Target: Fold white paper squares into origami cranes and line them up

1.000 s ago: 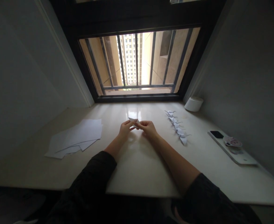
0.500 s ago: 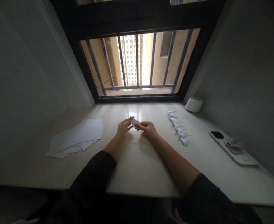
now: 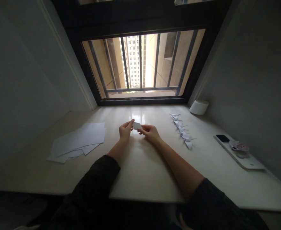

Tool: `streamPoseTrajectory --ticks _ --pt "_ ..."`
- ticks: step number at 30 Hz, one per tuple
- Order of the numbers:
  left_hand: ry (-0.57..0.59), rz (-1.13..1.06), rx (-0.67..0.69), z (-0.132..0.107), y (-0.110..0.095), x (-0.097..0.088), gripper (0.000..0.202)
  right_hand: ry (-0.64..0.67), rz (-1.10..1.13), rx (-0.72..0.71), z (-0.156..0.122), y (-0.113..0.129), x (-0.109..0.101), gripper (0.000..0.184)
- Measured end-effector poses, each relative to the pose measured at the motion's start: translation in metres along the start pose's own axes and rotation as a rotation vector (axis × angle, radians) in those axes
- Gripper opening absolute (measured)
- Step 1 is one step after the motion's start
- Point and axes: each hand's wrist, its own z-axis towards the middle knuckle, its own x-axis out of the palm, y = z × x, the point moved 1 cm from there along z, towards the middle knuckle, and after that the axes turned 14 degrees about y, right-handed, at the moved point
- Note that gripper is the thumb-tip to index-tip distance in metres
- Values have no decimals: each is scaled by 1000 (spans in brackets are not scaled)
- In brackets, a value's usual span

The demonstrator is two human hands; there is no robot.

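A small folded piece of white paper is held between both hands just above the pale desk. My left hand pinches its left edge with fingertips closed on it. My right hand grips its right side, fingers curled. To the right, a row of several finished white paper cranes lies on the desk, well apart from my hands. A loose pile of white paper sheets rests to the left.
A white round container stands at the back right corner. A phone with a small round item on it lies at the right. A barred window rises behind the desk, with walls on both sides.
The folded paper has been turned and lifted slightly, now showing a flatter face. My left hand shifted a little left and up; the right hand hardly moved.
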Motion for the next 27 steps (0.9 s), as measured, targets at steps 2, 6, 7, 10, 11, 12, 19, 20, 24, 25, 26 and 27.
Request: streamPoseTrajectory --ticks 2,6,7,10,11,12,19,20,24,25,26,27 --pt "-17 1 6 1 0 0 47 2 -8 8 0 -2 0 51" --pt "-15 -16 -12 0 -1 1 47 -11 94 49 1 -2 -2 49" --pt "-16 -30 -21 -1 -2 1 46 -13 130 60 1 -1 -1 49" --pt "-30 -75 -58 -2 -3 0 44 -9 220 97 1 1 0 48" --pt "-36 -84 -69 -1 -3 -1 44 -7 245 108 1 2 1 48" --pt "-41 -90 -76 -1 -3 -2 44 -4 267 118 1 3 1 47" --pt "-76 -100 -90 4 0 -7 43 38 320 131 1 4 1 46" --pt "-73 -101 -94 4 0 -7 43 29 314 128 1 4 1 46" --pt "-27 -85 -76 4 -2 -6 48 -34 263 113 1 2 -2 47" --pt "-10 -76 -59 4 -2 -6 50 -53 249 106 1 2 -3 47" --pt "9 -65 -42 4 -3 -6 51 -75 242 96 0 2 -5 47" --pt "30 -51 -28 4 -3 -5 52 -100 244 82 0 3 -6 47"
